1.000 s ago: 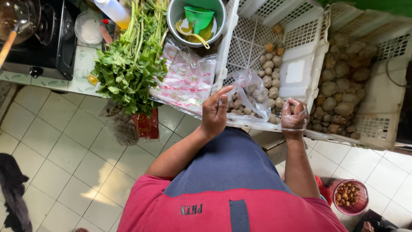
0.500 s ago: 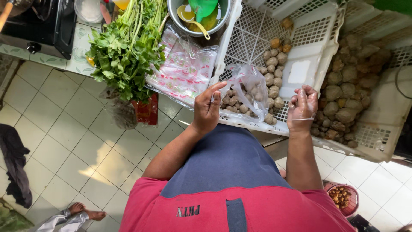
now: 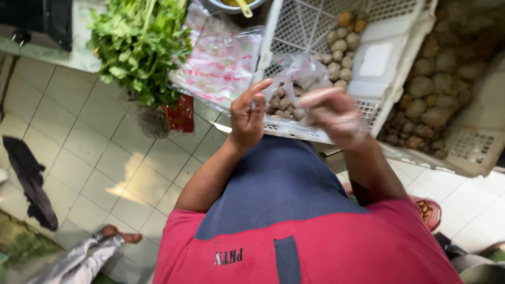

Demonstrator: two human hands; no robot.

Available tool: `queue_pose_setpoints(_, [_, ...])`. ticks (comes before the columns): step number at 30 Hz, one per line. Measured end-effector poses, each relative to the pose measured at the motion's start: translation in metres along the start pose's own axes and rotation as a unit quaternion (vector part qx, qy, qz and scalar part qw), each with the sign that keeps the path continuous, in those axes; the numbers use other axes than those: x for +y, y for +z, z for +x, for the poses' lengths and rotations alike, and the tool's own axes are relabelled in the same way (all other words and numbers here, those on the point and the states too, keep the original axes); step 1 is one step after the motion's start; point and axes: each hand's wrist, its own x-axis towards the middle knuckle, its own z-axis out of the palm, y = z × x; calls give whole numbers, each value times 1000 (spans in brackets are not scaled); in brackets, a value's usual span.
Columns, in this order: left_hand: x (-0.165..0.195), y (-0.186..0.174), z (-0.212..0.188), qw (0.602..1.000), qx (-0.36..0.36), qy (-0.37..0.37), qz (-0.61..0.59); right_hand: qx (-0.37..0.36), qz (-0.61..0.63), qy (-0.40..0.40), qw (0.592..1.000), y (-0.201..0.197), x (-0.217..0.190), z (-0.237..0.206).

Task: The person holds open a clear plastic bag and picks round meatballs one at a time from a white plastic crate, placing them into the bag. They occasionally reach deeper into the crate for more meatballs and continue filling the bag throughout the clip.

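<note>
Both hands pinch a clear plastic bag of small brown round tubers [image 3: 294, 84] just over the white plastic lattice crate [image 3: 379, 52]: left hand [image 3: 248, 113] gripping, right hand [image 3: 334, 115] blurry beside it.

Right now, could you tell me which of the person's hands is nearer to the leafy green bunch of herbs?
The left hand: the leafy green bunch of herbs lies just beyond it, while the blurred right hand is farther over, by the white plastic crate.

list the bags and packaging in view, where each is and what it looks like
clear bag: held by left hand and right hand over the white crate, holding small brown round pieces.
printed bags: flat clear stack with pink and green print, between the greens and the crate.
red pack: small, dark red, under the greens.
</note>
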Motion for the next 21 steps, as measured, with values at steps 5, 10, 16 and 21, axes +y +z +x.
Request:
queue_pose_setpoints(5, [-7, 0, -8, 994, -3, -88, -59, -132, -440, -117, 881, 47, 4, 43])
queue_pose_setpoints(10, [-15, -2, -13, 993, 21, -96, -60, -146, -424, -69, 891, 7, -9, 33])
queue_pose_setpoints(16, [-17, -1, -16, 987, 43, -113, -109, 135, -569, 35, 810, -138, -14, 81])
queue_pose_setpoints(21, [-15, 0, -15, 988, 44, -100, -106, -33, -684, 189, 704, -173, 18, 95])
